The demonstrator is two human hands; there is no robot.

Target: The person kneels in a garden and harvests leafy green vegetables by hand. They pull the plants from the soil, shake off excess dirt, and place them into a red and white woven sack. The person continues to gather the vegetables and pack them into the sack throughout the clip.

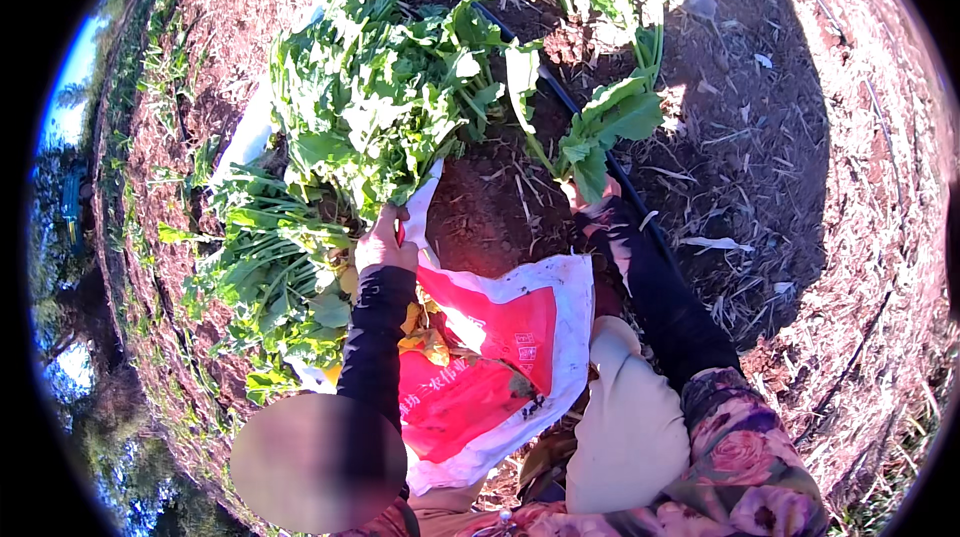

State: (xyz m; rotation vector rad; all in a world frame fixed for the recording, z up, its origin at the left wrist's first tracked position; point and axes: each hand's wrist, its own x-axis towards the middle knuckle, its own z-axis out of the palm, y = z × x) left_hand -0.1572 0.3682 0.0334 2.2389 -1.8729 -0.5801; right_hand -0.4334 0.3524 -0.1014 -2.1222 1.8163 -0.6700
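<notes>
A red and white woven plastic sack (487,357) bearing writing lies spread before me, with yellowed leaves (429,345) on it. My left hand (388,244) is closed beside the sack's upper edge, at the foot of a large heap of leafy greens (367,101); a small red thing shows by its fingers, too little to name. Out to the right, my right hand (589,192) is at the base of a leafy green plant (611,120), its fingers partly hidden by leaves. Whether it grips the stem is not clear. More bunched greens (270,259) lie left of my left hand.
A black irrigation pipe (555,86) runs diagonally over the reddish soil, passing by my right hand. Other leafy plants stand along it at the top. Dry straw (720,244) litters the ground on the right. Part of a white sheet or sack (251,131) shows beside the greens.
</notes>
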